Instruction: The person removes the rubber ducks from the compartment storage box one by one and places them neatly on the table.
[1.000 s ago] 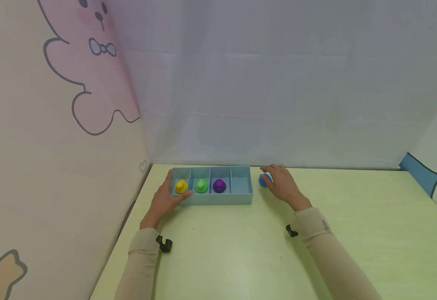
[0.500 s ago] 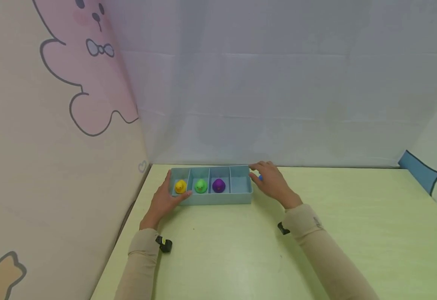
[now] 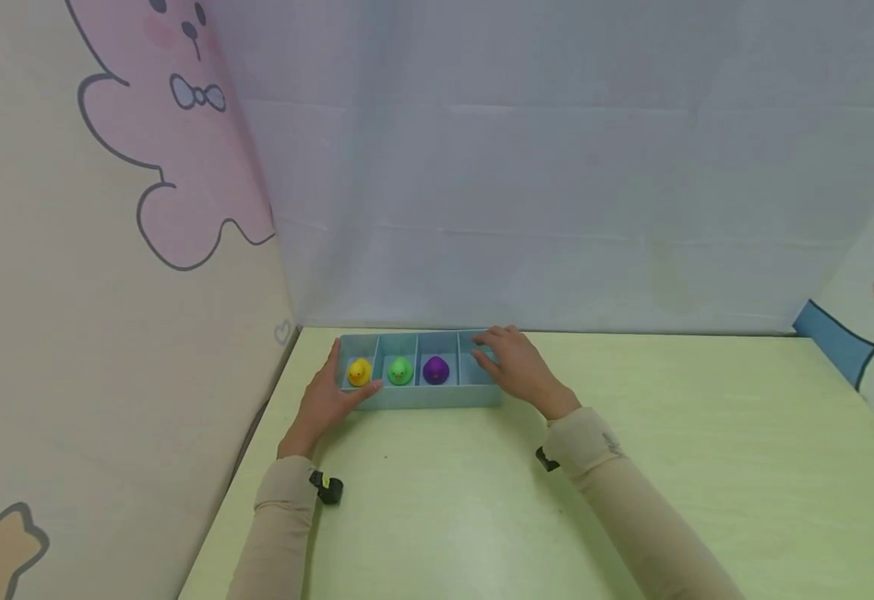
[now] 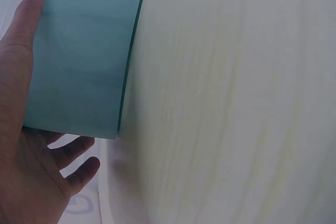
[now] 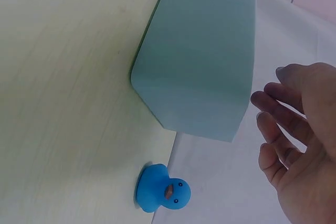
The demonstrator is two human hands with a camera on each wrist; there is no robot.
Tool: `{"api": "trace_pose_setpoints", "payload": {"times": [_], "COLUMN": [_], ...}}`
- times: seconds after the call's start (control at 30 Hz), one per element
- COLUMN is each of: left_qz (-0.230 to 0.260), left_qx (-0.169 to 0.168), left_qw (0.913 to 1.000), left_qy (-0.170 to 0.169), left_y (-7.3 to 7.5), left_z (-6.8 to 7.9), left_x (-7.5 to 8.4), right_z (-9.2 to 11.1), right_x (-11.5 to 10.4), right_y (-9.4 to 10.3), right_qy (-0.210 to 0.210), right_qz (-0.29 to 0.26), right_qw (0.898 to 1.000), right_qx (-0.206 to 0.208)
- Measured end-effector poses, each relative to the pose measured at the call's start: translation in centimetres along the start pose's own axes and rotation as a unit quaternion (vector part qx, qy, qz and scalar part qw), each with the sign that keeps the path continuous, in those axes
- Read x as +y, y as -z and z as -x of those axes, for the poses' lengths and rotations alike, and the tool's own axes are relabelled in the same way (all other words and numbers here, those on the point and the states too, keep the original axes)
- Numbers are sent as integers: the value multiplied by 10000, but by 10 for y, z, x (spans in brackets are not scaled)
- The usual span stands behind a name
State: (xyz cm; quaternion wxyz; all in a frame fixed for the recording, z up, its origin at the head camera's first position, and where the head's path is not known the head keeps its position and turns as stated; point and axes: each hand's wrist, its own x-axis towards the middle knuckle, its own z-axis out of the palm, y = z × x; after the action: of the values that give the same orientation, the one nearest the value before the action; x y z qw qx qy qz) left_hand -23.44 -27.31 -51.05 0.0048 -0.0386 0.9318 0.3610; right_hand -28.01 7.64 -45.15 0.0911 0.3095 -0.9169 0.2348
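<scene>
A pale blue box (image 3: 429, 398) with a row of compartments stands on the table. A yellow duck (image 3: 359, 372), a green duck (image 3: 400, 372) and a purple duck (image 3: 436, 371) sit in separate compartments, from the left. My left hand (image 3: 322, 406) grips the box's left end, thumb along the front wall and fingers round the end. Above the rightmost compartment is my right hand (image 3: 522, 372), fingers loosely bent, holding nothing. In the right wrist view a blue toy duck (image 5: 154, 188) sits on the table beside the box's right end; my right hand hides it in the head view.
The light yellow-green table (image 3: 437, 508) extends to the front and right. Behind the box hangs a white cloth (image 3: 526, 208). A wall with a pink bear drawing (image 3: 197, 133) borders the table on the left.
My right hand has moved left from beside the blue duck to over the rightmost compartment. The duck stayed on the table. My left hand has kept its place on the box.
</scene>
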Motion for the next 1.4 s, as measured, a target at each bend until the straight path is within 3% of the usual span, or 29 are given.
{"api": "trace_pose_setpoints", "payload": {"times": [0.77,1.4], "left_qz": [74,110], "left_qx": [-9,25], "left_qw": [10000,9999], "left_qy": [-7,-66], "left_y": [0,0], "left_z": [-3,0], "left_x": [-5,3], "right_z": [-20,-24], "right_x": [-29,-27], "right_y": [-23,-31], "right_qy": [178,-74], "right_qz": [-185,-20], "right_qw": [9984,9967], "right_qx": [-503,-803]}}
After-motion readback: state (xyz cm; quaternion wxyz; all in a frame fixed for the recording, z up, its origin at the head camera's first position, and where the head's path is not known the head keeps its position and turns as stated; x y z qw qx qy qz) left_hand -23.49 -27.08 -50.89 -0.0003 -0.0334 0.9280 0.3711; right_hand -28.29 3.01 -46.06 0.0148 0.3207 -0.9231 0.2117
